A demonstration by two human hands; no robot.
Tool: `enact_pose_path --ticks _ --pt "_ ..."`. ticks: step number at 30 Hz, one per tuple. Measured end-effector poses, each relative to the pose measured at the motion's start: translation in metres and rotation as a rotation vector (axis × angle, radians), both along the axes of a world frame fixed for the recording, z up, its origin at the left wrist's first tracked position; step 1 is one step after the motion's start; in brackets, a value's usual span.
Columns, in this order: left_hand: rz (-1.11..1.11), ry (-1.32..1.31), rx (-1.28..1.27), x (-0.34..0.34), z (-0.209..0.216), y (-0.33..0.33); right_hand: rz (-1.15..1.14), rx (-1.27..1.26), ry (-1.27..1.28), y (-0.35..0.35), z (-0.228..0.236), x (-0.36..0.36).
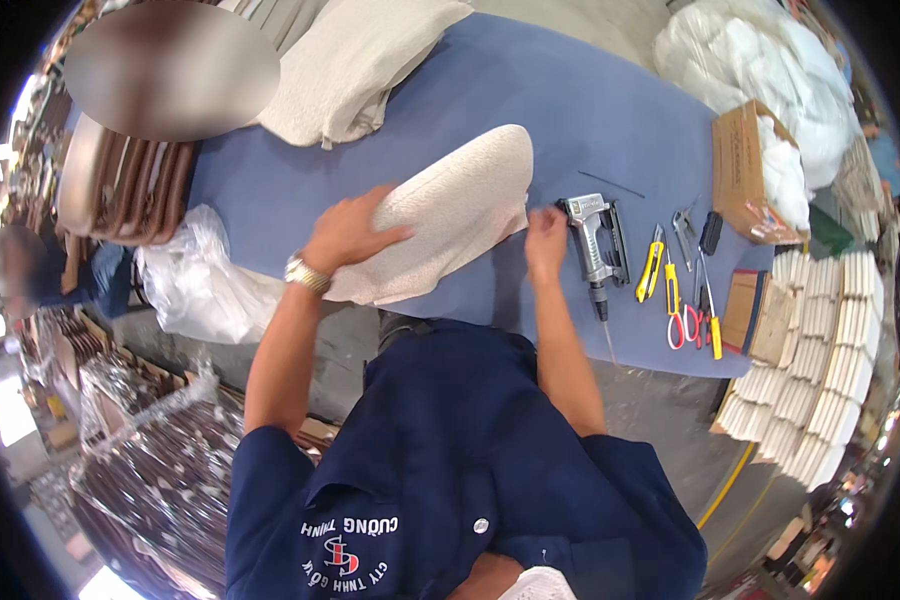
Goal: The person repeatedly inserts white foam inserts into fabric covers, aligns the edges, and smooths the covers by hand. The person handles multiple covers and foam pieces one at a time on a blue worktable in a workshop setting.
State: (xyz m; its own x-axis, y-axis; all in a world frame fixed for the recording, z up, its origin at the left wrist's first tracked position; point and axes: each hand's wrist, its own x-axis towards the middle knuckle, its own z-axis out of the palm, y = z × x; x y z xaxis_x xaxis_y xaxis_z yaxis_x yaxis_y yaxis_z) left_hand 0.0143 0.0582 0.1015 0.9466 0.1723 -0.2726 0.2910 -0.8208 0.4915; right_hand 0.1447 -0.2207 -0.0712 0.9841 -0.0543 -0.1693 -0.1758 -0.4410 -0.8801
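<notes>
Head view: the left hand, spread, seems positioning a cream, rounded, textured-fabric piece by the blue surface's near edge; steady alignment comes next; right hand's grip, blurred, cannot be told.

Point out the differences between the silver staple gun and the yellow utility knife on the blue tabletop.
The staple gun is mainly silver and black; the utility knife is yellow and black. The staple gun is bulky, while the utility knife is smaller and slim. The staple gun lies close beside the right hand; the utility knife lies farther right. Both rest on the blue tabletop.
</notes>
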Motion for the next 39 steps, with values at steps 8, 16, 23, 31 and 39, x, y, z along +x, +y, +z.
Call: enact_pose_path --ticks 8,16,23,31,39 --pt "0.1 0.027 0.148 -0.007 0.001 0.013 -0.023 0.452 0.656 0.044 -0.001 -0.035" --pt "0.07 0.018 0.194 -0.008 -0.02 0.029 -0.454 0.649 0.401 0.082 -0.01 -0.064" --pt "-0.023 -0.171 0.036 -0.011 -0.018 0.027 -0.756 0.224 0.5 0.12 -0.04 -0.044" --pt "-0.141 -0.039 -0.03 -0.021 -0.006 0.013 -0.703 -0.29 0.523 0.135 0.003 -0.035" --pt "-0.197 -0.064 -0.166 -0.013 -0.011 0.02 -0.621 -0.442 0.513 0.134 -0.006 -0.032"
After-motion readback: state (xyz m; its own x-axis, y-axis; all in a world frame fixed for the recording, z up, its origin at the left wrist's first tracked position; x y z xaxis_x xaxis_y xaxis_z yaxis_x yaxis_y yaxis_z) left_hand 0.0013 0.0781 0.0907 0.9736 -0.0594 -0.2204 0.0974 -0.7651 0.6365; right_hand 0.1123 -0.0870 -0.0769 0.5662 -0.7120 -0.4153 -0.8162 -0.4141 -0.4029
